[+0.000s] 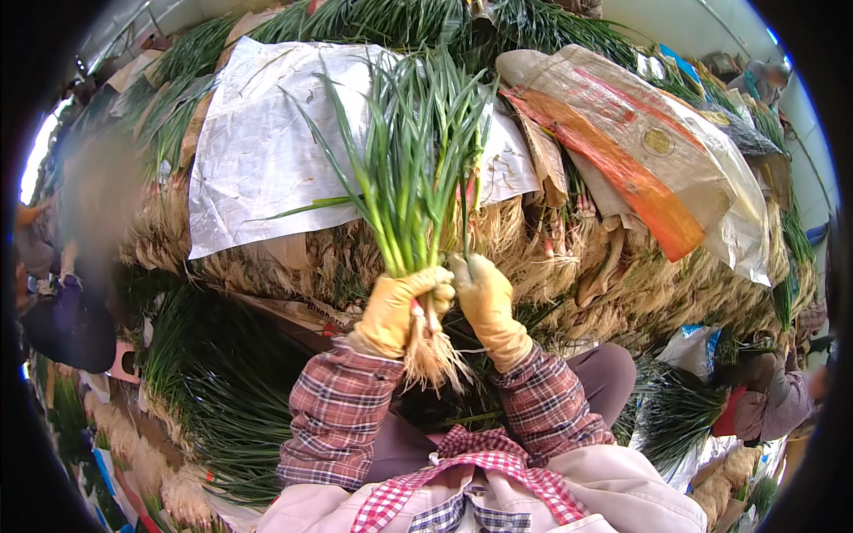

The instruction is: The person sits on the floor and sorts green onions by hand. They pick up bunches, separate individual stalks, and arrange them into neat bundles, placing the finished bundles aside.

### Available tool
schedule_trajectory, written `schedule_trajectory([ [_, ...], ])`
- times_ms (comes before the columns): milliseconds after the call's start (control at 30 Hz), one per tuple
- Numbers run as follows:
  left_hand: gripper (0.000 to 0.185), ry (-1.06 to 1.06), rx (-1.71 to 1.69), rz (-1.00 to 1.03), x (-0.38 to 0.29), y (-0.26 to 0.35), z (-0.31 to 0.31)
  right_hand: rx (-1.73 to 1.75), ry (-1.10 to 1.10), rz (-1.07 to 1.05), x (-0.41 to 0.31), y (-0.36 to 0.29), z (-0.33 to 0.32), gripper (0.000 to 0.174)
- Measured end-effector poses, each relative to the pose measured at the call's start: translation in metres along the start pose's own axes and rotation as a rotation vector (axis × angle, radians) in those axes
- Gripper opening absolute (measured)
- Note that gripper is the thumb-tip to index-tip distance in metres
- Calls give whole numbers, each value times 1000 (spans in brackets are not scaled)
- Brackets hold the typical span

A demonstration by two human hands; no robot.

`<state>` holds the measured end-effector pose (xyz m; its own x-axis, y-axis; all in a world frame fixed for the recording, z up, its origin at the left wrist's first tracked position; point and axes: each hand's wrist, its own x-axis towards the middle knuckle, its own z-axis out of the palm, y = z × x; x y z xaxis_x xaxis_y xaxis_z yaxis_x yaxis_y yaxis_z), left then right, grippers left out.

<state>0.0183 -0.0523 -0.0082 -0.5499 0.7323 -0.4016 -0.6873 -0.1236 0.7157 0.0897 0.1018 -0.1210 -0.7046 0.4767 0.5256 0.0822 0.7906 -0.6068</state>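
My left hand (400,306), in a yellow glove, is closed around the lower stalks of a bunch of long green-leaved allium plants (413,173), upright with the pale roots hanging below the fist. Close to its right, my right hand (483,300), also gloved in yellow, has its thumb and fingers pinched together on a thin green leaf or stalk that rises from the fingertips. Behind the bunch, a white plastic sheet (280,140) covers part of a big pile of similar plants whose dry roots (600,286) face me.
A woven sack with an orange stripe (613,133) lies over the pile at right. More green plants (226,393) are heaped at my lower left. A person in a checked top (776,406) sits at far right beside another heap (680,406). A dark rounded object (70,326) stands at left.
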Motion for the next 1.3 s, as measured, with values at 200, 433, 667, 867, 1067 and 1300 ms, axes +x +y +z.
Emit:
schedule_trajectory([
  [200, 25, -236, -191, 332, -22, 42, -21, -477, -1557, 166, -42, -3, -70, 32],
  [433, 33, -112, -250, 357, -3, 31, -17, -1401, -501, -548, 108, -41, 3, 24],
  [667, 29, 0, -190, 227, 1, 24, -24, -467, -189, -151, 118, -85, -61, 28],
  [867, 27, -138, -257, 256, 12, 1, -9, -554, -314, -352, -5, -50, -59, 6],
  [1067, 14, -348, -621, 228, 7, 2, -29, 319, -1055, 374, 8, -18, -63, 41],
  [1300, 13, -639, -788, 175, 9, -3, -30, 1239, -713, 412, 99, -92, -2, 47],
])
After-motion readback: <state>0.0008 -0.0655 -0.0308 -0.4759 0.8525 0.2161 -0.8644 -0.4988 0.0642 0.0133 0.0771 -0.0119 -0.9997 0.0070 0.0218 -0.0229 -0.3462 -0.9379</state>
